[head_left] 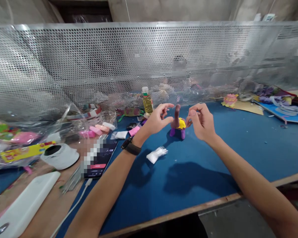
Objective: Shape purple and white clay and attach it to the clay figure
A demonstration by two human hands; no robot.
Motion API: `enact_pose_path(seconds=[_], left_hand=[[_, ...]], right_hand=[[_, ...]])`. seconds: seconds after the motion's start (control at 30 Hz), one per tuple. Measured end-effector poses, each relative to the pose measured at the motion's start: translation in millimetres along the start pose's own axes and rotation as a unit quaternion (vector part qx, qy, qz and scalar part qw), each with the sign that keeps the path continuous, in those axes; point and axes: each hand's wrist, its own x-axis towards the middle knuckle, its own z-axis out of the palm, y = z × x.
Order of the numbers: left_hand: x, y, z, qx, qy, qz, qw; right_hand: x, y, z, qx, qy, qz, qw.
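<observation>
A small clay figure [180, 124] stands upright on the blue tabletop [149, 198], with a tall brown neck, a yellow body and purple feet. On its left side, my left hand [159, 118] hovers with thumb and fingers apart and nothing between them. My right hand [201, 121] is raised just to the figure's right, its fingers curled; whether the fingertips touch the figure or hold something small cannot be made out. Nearer to me lies a clear bag of white material [157, 154]. A black watch [131, 146] is on my left wrist.
A phone [100, 160] with a white cable lies left of my left forearm, near a white visor-like object [60, 156] and a white power bank [27, 201]. Behind stand a bottle [147, 101] and a perforated metal screen [101, 59]. A pink-yellow clay piece [229, 100] is at back right.
</observation>
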Motion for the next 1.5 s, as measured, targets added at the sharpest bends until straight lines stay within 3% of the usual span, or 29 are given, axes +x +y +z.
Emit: enact_pose_path(seconds=[0.13,0.33,0.57,0.97,1.5], left_hand=[[-3,4,12.0,0.059,-0.006,0.034,0.998],[4,-9,20.9,0.118,0.076,0.008,0.990],[8,-18,27.3,0.134,0.024,-0.023,0.990],[17,-31,36.1,0.100,0.043,-0.022,0.994],[11,-9,23.9,0.091,0.009,0.000,0.996]], right_hand=[[4,-4,1,-0.043,0.019,0.015,0.999],[7,-3,3,-0.078,0.030,0.016,0.996],[6,4,3,-0.100,0.040,-0.003,0.994],[7,9,2,-0.102,0.057,0.003,0.993],[5,9,1,-0.085,0.050,0.007,0.995]])
